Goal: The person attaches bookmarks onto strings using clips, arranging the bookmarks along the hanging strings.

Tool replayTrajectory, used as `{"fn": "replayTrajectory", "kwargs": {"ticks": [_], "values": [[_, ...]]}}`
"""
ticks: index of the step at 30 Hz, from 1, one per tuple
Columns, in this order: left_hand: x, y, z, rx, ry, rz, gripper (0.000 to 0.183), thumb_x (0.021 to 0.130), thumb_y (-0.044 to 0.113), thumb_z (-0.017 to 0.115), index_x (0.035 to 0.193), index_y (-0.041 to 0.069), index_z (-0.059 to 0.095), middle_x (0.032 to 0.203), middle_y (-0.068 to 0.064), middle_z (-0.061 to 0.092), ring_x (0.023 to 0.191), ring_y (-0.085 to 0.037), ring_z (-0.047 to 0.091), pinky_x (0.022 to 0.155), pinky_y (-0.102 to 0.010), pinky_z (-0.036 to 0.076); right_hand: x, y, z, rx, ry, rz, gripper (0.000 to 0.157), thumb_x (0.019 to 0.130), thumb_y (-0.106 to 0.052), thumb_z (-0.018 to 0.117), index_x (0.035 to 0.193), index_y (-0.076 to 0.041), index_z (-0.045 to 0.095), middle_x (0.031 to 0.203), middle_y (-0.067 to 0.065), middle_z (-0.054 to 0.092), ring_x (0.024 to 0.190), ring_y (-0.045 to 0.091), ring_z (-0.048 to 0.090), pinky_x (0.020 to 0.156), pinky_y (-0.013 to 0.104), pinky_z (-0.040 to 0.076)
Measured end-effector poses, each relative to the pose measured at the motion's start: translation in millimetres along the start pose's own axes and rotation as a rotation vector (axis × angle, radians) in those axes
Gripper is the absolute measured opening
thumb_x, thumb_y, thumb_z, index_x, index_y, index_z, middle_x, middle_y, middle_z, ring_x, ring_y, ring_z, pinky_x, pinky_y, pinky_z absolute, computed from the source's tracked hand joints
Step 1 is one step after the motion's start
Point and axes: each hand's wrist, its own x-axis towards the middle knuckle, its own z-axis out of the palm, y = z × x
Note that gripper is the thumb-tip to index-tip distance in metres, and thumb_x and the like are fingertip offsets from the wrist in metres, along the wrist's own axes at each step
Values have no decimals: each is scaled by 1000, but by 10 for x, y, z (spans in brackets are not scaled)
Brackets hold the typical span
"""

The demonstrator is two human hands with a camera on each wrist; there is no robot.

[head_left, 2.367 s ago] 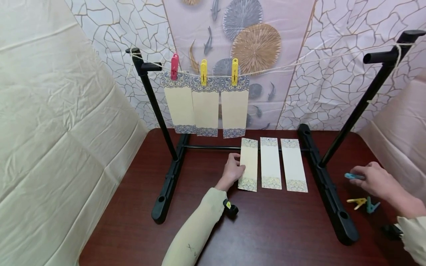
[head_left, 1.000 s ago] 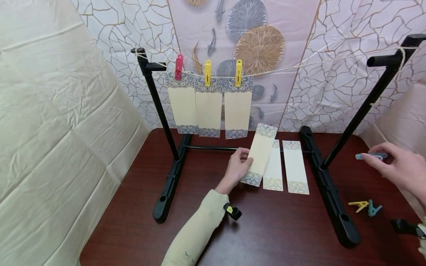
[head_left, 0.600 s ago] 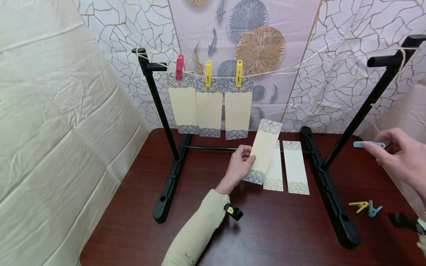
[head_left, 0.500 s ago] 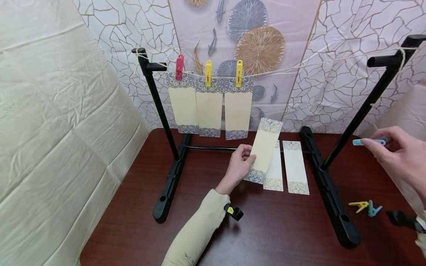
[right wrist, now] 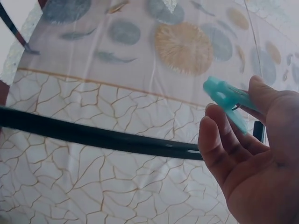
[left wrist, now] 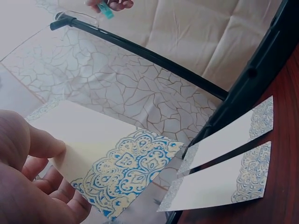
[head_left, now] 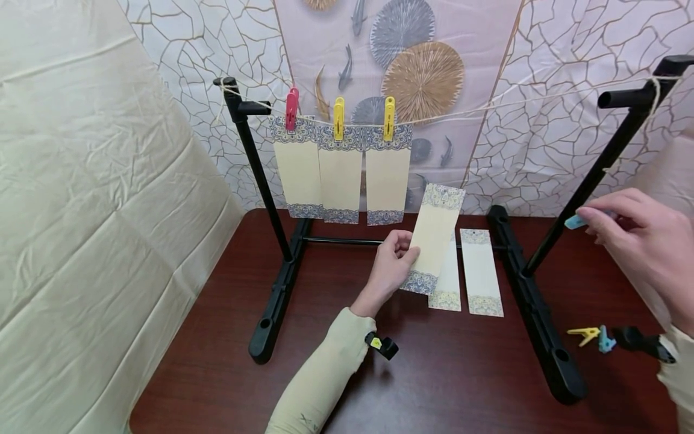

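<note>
My left hand (head_left: 389, 268) pinches a cream bookmark card (head_left: 435, 232) by its left edge, thumb in front and fingers behind. The card is raised and tilted, with blue lace print at both ends, and overlaps a white card (head_left: 446, 283) on the table. Another white card (head_left: 482, 271) lies to the right. In the air at the right, my right hand (head_left: 645, 241) holds a light-blue clothespin (right wrist: 226, 95) between thumb and fingers. Three printed cards hang from a string (head_left: 461, 113), held by a red clothespin (head_left: 291, 110) and two yellow ones, one a yellow clothespin (head_left: 388, 119).
A black stand with a left post (head_left: 257, 175) and a right post (head_left: 591, 175) carries the string. Its right foot (head_left: 542, 319) runs along the dark red table (head_left: 461, 380). Beside it lie a yellow clothespin (head_left: 584, 335) and a blue clothespin (head_left: 605, 341).
My left hand has picked the cream card off the table and raised it, tilting it rightward. My right hand has risen with the light-blue clothespin, then shifted slightly left.
</note>
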Motion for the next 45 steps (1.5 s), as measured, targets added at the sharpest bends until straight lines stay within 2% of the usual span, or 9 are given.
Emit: {"fn": "replayTrajectory", "kwargs": {"ticks": [6, 11, 17, 20, 26, 35, 38, 41, 45], "values": [[-7, 60, -7, -26, -9, 8, 22, 91, 2, 63, 113, 2, 60, 94, -16, 66, 70, -7, 55, 62, -18, 45, 73, -97, -2, 8, 27, -1, 9, 87, -12, 74, 95, -7, 72, 80, -29, 50, 62, -15, 44, 56, 5, 34], [-11, 113, -6, -40, -17, 11, 21, 93, 3, 62, 113, 2, 60, 96, -17, 67, 73, -7, 57, 63, -18, 46, 131, -194, -2, 89, 75, 18, 11, 87, -11, 74, 94, -6, 69, 73, -27, 52, 62, -9, 44, 56, 7, 33], [-4, 148, -6, -50, -20, 24, 20, 93, 3, 61, 114, 2, 60, 96, -16, 66, 76, -7, 57, 64, -19, 46, 241, -323, 6, 157, 156, -81, 8, 87, -5, 72, 91, 1, 71, 86, -31, 55, 76, -11, 49, 70, 4, 35], [8, 166, -7, -63, -15, 34, 21, 93, 2, 61, 113, 2, 60, 95, -16, 67, 75, -6, 57, 64, -19, 46, 292, -387, 19, 171, 159, -95, 8, 88, -5, 71, 92, 2, 72, 89, -30, 56, 79, -10, 49, 72, 5, 36], [26, 215, -6, -81, -18, 46, 21, 93, 1, 61, 114, 0, 60, 97, -20, 67, 74, -5, 58, 64, -17, 46, 364, -480, 51, 191, 150, -157, 9, 91, -4, 67, 94, 4, 70, 87, -25, 55, 73, -9, 50, 68, 4, 38], [45, 297, 15, -99, -12, 80, 19, 93, 1, 60, 112, -1, 61, 96, -19, 67, 77, -6, 58, 67, -17, 46, 536, -667, 81, 222, 133, -181, 11, 87, -1, 71, 97, 3, 70, 82, -29, 59, 64, -8, 53, 63, 4, 40], [59, 321, 15, -105, -12, 88, 19, 93, 1, 60, 112, -1, 60, 97, -20, 67, 77, -6, 58, 67, -17, 47, 592, -740, 95, 242, 126, -176, 16, 87, -2, 71, 102, 3, 69, 81, -28, 59, 62, -7, 52, 62, 6, 40], [83, 338, 13, -104, -12, 90, 19, 94, 1, 59, 112, 0, 60, 98, -20, 67, 77, -7, 58, 66, -18, 47, 651, -802, 109, 253, 127, -168, 25, 87, -2, 71, 111, 4, 66, 83, -32, 60, 61, -11, 53, 61, 5, 40], [120, 370, 16, -89, -17, 99, 18, 94, 1, 59, 112, 0, 60, 98, -19, 66, 78, -7, 58, 67, -17, 46, 744, -860, 114, 264, 123, -217, 37, 84, 4, 72, 119, 4, 63, 92, -34, 61, 64, -15, 55, 62, 3, 41]]}}
